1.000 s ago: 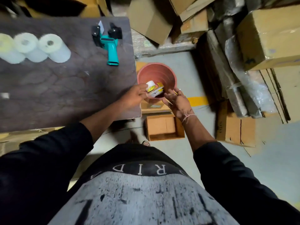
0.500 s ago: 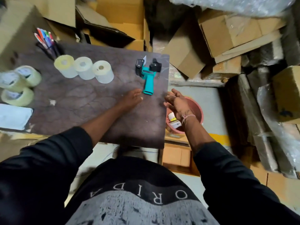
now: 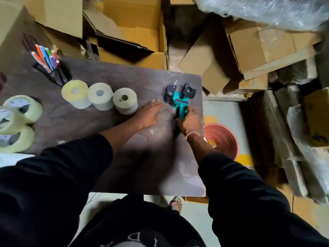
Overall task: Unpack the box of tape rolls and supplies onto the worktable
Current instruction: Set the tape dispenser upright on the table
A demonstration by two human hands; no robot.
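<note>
A teal and black tape dispenser (image 3: pixel 179 98) lies near the right end of the dark worktable (image 3: pixel 89 122). My right hand (image 3: pixel 189 121) is closed around its teal handle. My left hand (image 3: pixel 150 114) rests flat on the tabletop just left of the dispenser, fingers spread, holding nothing. Three pale paper rolls (image 3: pixel 99 96) stand in a row at the table's middle. Clear tape rolls (image 3: pixel 17 120) sit at the left edge. A bundle of coloured pens (image 3: pixel 47 59) lies at the back left.
A terracotta-coloured bucket (image 3: pixel 224 138) with small items inside stands on the floor right of the table. Cardboard boxes (image 3: pixel 135 31) crowd the back and right. Plastic-wrapped bundles (image 3: pixel 302 139) lie at far right. My sandalled foot (image 3: pixel 176 204) shows under the table's front edge.
My hands left the bucket and the small tape roll and came up over the table. My right hand moved onto the dispenser handle; my left hand settled flat beside it.
</note>
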